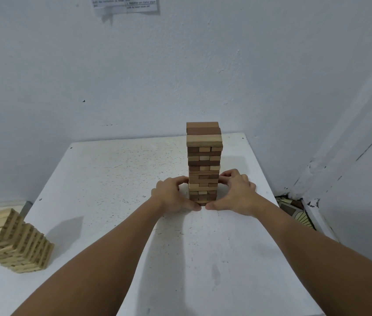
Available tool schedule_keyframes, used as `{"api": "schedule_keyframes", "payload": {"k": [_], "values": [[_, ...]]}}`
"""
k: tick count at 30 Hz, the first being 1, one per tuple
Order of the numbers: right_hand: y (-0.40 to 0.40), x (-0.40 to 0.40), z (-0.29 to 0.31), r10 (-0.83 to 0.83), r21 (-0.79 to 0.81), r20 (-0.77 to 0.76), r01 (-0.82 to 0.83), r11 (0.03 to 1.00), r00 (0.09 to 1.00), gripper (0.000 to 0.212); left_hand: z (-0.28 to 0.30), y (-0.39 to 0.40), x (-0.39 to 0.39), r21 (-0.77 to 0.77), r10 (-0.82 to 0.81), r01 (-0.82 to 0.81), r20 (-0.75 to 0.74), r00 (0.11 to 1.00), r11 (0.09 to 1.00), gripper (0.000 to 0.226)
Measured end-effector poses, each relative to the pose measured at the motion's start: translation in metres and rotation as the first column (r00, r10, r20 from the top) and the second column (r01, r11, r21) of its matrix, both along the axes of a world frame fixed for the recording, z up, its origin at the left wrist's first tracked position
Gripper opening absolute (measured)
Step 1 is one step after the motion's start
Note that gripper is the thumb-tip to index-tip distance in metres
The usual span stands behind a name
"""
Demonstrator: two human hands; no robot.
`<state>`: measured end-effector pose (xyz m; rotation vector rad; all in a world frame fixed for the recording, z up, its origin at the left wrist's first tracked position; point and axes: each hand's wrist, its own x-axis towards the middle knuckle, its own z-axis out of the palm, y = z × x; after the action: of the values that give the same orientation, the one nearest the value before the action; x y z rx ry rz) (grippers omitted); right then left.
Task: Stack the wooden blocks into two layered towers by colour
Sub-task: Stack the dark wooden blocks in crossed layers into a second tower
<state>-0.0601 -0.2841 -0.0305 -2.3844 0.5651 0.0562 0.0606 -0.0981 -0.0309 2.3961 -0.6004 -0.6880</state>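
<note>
On the white table (116, 179), left hand (172, 197) and right hand (237, 195) cupping the mixed-colour tower (204, 165) at its base, fingers curled round it, pale tower (14, 242) leaning well apart at the left edge.

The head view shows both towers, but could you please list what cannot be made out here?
- Brown tower: foot hidden by left hand and right hand; grip unclear.
- Pale tower: cut by the left edge.
- Wall paper: cut by the top edge, print too small.
</note>
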Motion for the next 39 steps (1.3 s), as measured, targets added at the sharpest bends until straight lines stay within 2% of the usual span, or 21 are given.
{"api": "schedule_keyframes", "payload": {"k": [26, 39], "values": [[-0.015, 0.047, 0.001, -0.034, -0.041, -0.008, 0.034, 0.999, 0.999, 0.081, -0.004, -0.022, 0.049, -0.034, 0.042, -0.044, -0.068, 0.997, 0.998, 0.108], [-0.02, 0.052, -0.007, -0.06, 0.03, 0.001, 0.06, 0.998, 0.998, 0.082, -0.014, -0.022, 0.055, -0.096, 0.078, -0.09, -0.128, 0.989, 0.991, 0.093]]}}
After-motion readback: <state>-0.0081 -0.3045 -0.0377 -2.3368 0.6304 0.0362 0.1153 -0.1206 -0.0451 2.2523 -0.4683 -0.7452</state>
